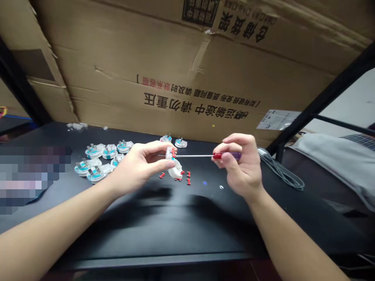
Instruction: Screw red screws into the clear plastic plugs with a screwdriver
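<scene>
Between the thumb and fingers of my left hand (140, 162) is a small clear plug part (169, 153) with a red piece on its side. My right hand (238, 162) grips a screwdriver by its red and purple handle (225, 155). The thin metal shaft (195, 156) runs level to the left and its end reaches the plug part; the exact tip is hard to make out. Below my left fingertips lies a white plastic shell (175, 170). Several small red pieces (188, 178) are scattered beside it on the black table (187, 234).
Several clear plugs with metal prongs and blue parts (93, 150) stand at the left; two more plugs (181, 143) are at the back. A cardboard sheet (164, 58) rises behind the table. Coiled grey cable (283, 173) lies right, by a black frame post. Clear scraps (77, 126) lie back left.
</scene>
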{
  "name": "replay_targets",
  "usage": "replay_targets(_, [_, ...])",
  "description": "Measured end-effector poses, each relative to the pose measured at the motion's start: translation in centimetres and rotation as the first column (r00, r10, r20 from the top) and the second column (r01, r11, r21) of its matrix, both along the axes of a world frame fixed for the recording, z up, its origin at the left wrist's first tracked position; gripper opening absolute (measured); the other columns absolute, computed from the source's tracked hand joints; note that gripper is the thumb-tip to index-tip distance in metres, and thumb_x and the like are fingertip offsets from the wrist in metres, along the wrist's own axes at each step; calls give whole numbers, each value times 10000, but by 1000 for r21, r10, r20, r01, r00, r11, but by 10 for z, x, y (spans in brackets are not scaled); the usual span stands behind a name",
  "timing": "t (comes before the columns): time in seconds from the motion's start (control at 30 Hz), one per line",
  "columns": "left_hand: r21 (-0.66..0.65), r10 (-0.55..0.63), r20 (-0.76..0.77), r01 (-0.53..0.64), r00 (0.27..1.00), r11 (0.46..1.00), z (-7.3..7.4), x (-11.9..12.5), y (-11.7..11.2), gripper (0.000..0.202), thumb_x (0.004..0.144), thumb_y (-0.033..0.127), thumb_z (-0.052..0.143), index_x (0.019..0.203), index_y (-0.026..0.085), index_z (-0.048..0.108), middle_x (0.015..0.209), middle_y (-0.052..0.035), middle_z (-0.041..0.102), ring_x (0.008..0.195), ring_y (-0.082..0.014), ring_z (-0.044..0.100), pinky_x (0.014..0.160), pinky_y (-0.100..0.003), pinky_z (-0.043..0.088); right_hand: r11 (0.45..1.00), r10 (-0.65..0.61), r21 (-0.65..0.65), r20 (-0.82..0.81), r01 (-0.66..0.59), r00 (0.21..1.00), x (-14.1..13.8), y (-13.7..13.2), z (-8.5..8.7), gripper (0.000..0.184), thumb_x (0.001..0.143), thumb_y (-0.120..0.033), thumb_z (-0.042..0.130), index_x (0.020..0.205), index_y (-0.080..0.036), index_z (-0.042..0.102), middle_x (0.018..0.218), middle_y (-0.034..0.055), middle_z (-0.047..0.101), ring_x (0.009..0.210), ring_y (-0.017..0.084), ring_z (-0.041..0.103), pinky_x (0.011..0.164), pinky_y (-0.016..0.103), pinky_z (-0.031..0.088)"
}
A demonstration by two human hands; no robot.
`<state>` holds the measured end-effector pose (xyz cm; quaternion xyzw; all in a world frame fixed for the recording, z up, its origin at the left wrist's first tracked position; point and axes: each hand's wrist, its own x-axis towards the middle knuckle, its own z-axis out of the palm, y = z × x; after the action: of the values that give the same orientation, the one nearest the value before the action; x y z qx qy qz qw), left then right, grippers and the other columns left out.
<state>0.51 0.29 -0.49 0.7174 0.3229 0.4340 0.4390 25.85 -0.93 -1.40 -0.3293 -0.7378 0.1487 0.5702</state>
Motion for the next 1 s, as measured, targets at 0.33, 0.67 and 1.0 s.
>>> replay_targets(0.33, [36, 34, 44, -36, 998, 999, 2, -3, 0, 264, 788, 363, 770, 978, 186, 725, 938, -33, 700, 863, -204, 673, 799, -282, 553, 996, 23, -90, 41, -19, 999, 1, -2, -4, 129, 969, -310, 548, 1094, -279, 552, 738, -19, 593, 634, 135, 599, 592, 284, 498])
replay_targets(0.67, [112, 46, -19, -44, 999, 993, 2, -4, 1, 257, 791, 385, 755, 957, 191, 733, 926, -30, 695, 832, -198, 669, 742, -265, 549, 997, -46, -50, 97, 51, 994, 4, -2, 0, 119, 948, -271, 582, 1056, -259, 631, 800, 2, 634, 692, 144, 648, 649, 291, 543])
replay_targets(1.0, [112, 50, -24, -47, 998, 993, 2, -5, 0, 261, 797, 370, 758, 1003, 212, 726, 955, -17, 717, 857, -185, 678, 760, -241, 541, 997, -77, 44, 331, 66, 940, 0, -3, 9, 143, 955, -254, 568, 928, -221, 705, 825, 37, 676, 742, 165, 628, 658, 309, 506])
